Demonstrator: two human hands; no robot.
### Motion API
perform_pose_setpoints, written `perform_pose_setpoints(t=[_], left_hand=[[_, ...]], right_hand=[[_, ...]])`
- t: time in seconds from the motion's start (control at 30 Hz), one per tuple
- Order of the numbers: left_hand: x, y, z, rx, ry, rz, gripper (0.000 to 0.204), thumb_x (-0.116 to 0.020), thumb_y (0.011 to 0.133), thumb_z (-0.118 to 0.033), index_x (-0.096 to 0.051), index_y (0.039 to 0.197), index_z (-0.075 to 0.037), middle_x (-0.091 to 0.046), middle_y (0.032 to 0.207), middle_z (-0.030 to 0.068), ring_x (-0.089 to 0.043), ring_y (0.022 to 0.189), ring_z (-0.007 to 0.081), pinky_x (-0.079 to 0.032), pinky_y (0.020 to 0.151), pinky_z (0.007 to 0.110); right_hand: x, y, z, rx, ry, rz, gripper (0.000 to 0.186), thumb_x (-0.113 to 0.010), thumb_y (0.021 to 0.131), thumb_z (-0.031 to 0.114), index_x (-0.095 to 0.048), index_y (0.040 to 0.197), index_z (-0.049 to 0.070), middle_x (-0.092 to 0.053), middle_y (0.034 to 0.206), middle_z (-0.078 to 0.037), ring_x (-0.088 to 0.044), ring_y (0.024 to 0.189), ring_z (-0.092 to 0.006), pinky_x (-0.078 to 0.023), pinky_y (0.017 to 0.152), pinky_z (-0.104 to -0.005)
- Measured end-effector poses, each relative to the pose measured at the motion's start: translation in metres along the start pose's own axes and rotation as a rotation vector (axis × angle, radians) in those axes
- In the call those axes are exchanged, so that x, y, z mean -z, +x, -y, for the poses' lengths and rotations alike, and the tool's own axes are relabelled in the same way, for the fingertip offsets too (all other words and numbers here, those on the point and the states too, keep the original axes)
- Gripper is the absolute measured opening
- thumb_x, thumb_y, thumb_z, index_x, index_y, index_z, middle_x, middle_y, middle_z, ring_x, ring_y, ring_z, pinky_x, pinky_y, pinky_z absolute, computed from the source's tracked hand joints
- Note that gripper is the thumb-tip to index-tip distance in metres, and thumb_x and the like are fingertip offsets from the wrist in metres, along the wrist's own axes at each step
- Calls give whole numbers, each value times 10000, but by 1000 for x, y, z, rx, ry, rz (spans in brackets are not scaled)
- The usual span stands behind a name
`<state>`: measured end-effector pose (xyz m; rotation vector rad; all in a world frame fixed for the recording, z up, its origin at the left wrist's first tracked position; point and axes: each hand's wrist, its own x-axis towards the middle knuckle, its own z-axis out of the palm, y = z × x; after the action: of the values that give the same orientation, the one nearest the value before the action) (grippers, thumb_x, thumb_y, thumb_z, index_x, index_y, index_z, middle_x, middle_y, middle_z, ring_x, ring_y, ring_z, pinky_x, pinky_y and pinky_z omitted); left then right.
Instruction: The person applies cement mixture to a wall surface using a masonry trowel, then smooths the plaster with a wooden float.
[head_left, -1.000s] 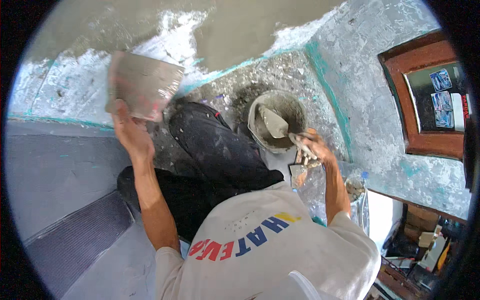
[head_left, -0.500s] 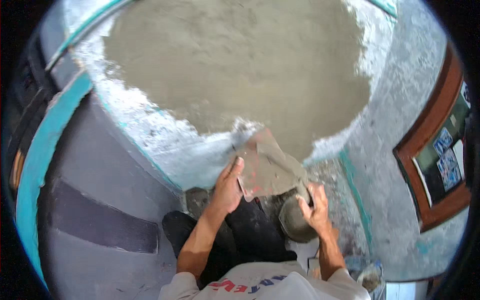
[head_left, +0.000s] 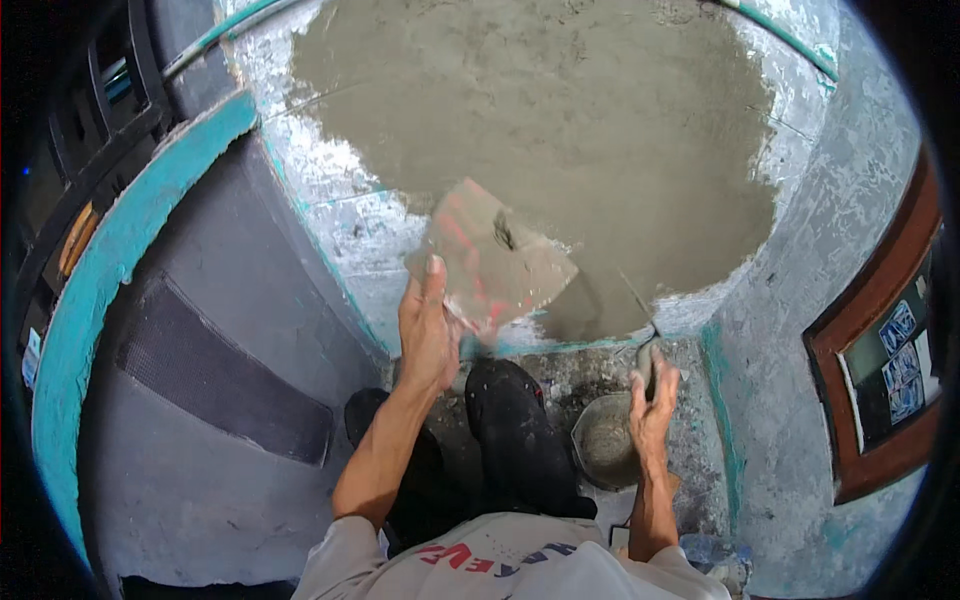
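Note:
My left hand (head_left: 428,330) grips the edge of a flat mortar board (head_left: 500,260), smeared grey with reddish streaks and a small dark lump on its face. The board is tilted in front of the wall and slightly blurred. To the right, my right hand (head_left: 653,405) is wrapped round the handle of a trowel (head_left: 648,362); its thin blade shows nearly edge-on, pointing up toward the wall and apart from the board. Ahead of both hands spreads a large patch of wet grey plaster (head_left: 560,120) with an uneven outline.
A round mortar-crusted bowl (head_left: 606,440) stands on the floor below my right hand. A grey partition with a turquoise edge (head_left: 110,260) bounds the left. On the right wall hangs a brown wooden frame (head_left: 840,400). A turquoise pipe (head_left: 785,38) runs above the plaster.
The trowel, over the board before, has come away from it to the right with my right hand. My left hand has raised and tilted the board. The whole view has shifted slightly.

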<state>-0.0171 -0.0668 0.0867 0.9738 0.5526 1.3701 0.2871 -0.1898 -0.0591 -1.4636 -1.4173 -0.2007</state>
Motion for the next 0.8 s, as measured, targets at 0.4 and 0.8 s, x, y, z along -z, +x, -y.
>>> perform_pose_setpoints(t=[0.4, 0.8], left_hand=[[2, 13, -14, -559, 82, -16, 440, -488, 1169, -292, -463, 1504, -8, -596, 1378, 107, -630, 1185, 192, -547, 1021, 387], [74, 33, 18, -452, 147, -98, 436, -499, 1166, -341, -532, 1433, 3, -646, 1183, 79, -644, 1041, 166, -550, 870, 340]], right_hand=[[13, 152, 78, 678, -166, -191, 540, -827, 745, -18, -766, 1267, 108, -663, 1142, -180, -673, 956, -356, -537, 792, -451], [-42, 311, 155, 665, -47, -318, 554, -787, 878, 47, -696, 1407, 182, -661, 1180, -133, -660, 1032, -326, -564, 859, -434]])
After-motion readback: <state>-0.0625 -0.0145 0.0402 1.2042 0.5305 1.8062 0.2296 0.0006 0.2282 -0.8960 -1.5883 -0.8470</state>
